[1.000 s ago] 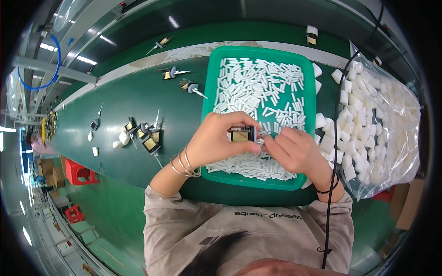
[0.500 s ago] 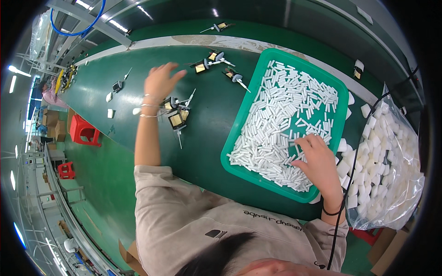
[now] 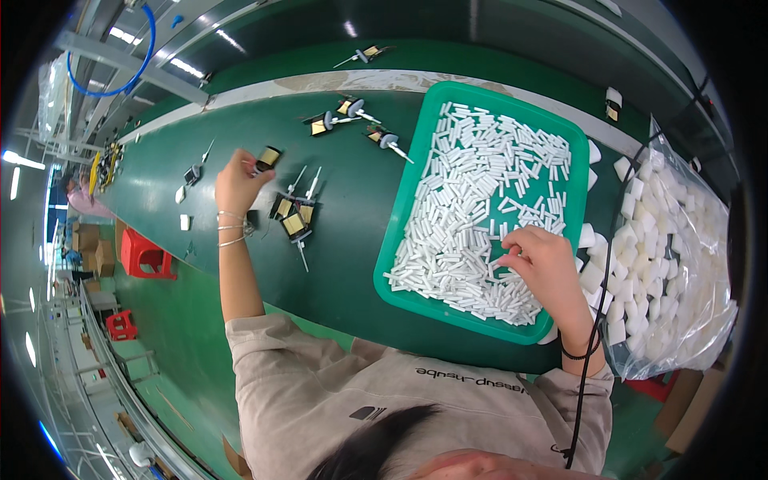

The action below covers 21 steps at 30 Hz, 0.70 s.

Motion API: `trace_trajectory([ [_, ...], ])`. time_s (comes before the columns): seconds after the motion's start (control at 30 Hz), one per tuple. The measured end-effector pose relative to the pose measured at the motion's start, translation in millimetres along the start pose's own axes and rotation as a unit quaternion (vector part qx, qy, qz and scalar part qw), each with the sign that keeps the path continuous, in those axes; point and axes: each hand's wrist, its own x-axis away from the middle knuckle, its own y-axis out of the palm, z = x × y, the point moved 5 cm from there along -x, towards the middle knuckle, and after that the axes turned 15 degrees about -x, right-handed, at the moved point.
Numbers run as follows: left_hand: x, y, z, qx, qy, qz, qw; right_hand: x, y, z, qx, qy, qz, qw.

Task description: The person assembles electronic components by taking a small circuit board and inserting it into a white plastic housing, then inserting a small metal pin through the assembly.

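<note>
My left hand (image 3: 240,186) is closed on a small black part with a gold-coloured face (image 3: 270,158), raised over the green table. Just beside it lies a cluster of similar black-and-gold parts (image 3: 295,222) with white stems. My right hand (image 3: 546,268) reaches into a green tray (image 3: 385,250) and pinches a short white stick (image 3: 499,262) between thumb and fingers. The fingertips partly cover that stick. Loose white sticks (image 3: 448,232) fill most of the tray.
More black-and-gold parts (image 3: 322,123) lie left of the tray's far end. A clear bag of white foam-like blocks (image 3: 640,272) stands at the right, with a black cable (image 3: 606,304) hanging before it. Red stools (image 3: 146,254) stand on the floor at left.
My left hand has come nearer and slightly left, and now holds a black-and-gold part. The right hand's fingers have closed into a pinch over the tray. The whole view has shifted slightly.
</note>
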Motion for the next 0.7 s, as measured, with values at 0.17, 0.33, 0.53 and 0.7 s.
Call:
trace_trajectory([
  [0.17,2.4,-41.7,63.9,0.452,0.047,0.005,0.891,-0.1,-15.8,-5.2,-0.078,-0.030,0.060,0.995],
  [0.33,33.0,-61.6,174.9,0.727,0.151,-0.130,0.657,0.3,-27.9,-15.7,-0.266,-0.030,0.086,0.960],
  [0.53,93.0,-67.0,281.8,0.858,0.192,-0.301,0.371,7.5,-44.0,-14.6,-0.412,-0.032,0.169,0.895],
  [0.7,109.9,-64.6,306.9,0.847,0.217,-0.333,0.351,10.1,-47.7,-13.3,-0.460,-0.031,0.188,0.867],
])
